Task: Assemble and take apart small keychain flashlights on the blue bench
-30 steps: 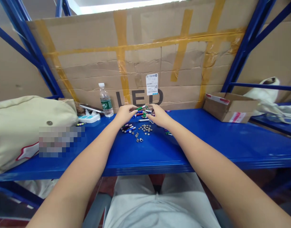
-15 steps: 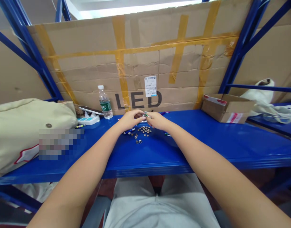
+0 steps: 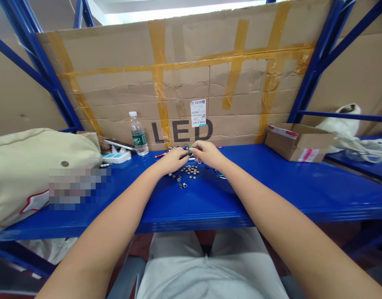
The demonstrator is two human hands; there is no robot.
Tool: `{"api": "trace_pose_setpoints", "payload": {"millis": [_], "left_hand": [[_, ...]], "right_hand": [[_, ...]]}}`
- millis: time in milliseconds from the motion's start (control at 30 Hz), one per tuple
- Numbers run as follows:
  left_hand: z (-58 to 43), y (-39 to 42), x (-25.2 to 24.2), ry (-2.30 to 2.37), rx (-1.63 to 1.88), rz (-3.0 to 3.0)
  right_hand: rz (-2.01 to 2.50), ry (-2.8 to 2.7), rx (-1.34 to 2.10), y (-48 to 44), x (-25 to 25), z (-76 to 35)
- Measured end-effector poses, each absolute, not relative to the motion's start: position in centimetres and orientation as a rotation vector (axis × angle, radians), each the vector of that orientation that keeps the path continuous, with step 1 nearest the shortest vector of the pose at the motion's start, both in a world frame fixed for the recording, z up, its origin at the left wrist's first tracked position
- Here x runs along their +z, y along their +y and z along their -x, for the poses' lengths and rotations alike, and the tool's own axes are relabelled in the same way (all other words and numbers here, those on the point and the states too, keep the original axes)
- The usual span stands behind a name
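Note:
My left hand (image 3: 173,160) and my right hand (image 3: 206,153) meet over the middle of the blue table. Between their pinched fingertips is a small green and silver piece (image 3: 190,150), too small and partly covered to tell its kind. Just below the fingers lies a cluster of small round metal discs (image 3: 191,170). Nearer to me are a few small metal clips (image 3: 185,185). Slim pen-like sticks lie around and behind the hands, among them a red one (image 3: 160,155) at the left and a green one (image 3: 221,176) by my right wrist.
On the left of the blue table (image 3: 191,207) are a cream bag (image 3: 41,162), a white power strip (image 3: 117,157) and a water bottle (image 3: 139,135). An open cardboard box (image 3: 298,141) stands at right. A large cardboard sheet (image 3: 184,91) walls off the back.
My right hand has turned, its fingers now more curled and raised around the green piece. My left hand has lowered slightly and flattened. More pen-like sticks show behind the hands.

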State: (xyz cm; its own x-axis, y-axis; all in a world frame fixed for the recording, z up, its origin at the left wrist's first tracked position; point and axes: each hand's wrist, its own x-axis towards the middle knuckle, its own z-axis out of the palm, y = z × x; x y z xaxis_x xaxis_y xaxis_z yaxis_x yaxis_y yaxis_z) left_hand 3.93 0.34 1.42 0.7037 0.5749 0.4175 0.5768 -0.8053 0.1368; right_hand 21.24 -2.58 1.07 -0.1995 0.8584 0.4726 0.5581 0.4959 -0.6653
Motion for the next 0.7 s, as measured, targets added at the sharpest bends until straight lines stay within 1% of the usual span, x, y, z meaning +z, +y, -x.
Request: {"api": "trace_pose_setpoints", "payload": {"millis": [100,167,333,467,600,700], "left_hand": [[-4.03,0.10,1.42,-1.011,-0.864,2.902],[-3.91,0.06,1.52,-0.993,-0.909,2.897],[-3.70,0.34,1.56,-0.759,-0.831,2.855],[-3.80,0.59,1.38,-0.711,-0.819,2.783],[-3.76,0.80,1.27,-0.720,-0.937,2.700],[-3.70,0.87,1.21,-0.733,-0.960,2.672]], "right_hand": [[1.205,-1.915,0.334,-2.58,1.12,-21.23],[1.246,-1.952,0.386,-2.44,0.96,-21.34],[1.228,-1.879,0.899,-2.16,0.53,-21.48],[1.116,-1.698,1.192,-2.27,0.54,-21.50],[1.037,-1.579,1.409,-2.38,0.43,-21.41],[1.025,-1.577,1.466,-2.55,0.45,-21.30]]}}
